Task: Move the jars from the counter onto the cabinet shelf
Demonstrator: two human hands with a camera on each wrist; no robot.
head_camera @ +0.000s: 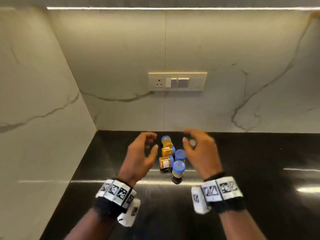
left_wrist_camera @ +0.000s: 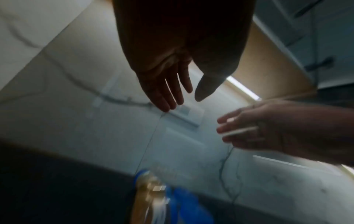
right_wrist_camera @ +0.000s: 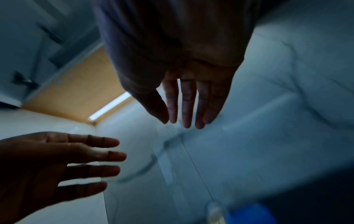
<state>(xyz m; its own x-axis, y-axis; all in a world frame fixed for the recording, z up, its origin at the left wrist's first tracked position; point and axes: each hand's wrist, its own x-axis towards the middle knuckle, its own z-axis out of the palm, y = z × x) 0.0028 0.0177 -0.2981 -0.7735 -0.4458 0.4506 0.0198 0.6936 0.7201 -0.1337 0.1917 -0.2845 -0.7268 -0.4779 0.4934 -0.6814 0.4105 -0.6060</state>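
Both my grips, left hand (head_camera: 140,157) and right hand (head_camera: 200,153), hover spread and empty over 5 blue-lidded jars (head_camera: 178,170). Glossy black desk (head_camera: 259,196) meets veined marble walls (head_camera: 242,58); switch panel (head_camera: 177,81) above.

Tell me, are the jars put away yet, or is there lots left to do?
Nothing looks put away yet. Five small blue-lidded jars with amber and brown contents sit bunched on the glossy black counter. In hand: nothing; the left hand and right hand hover open on either side of them. Left: every jar must go up to the cabinet shelf, which the head view doesn't show.
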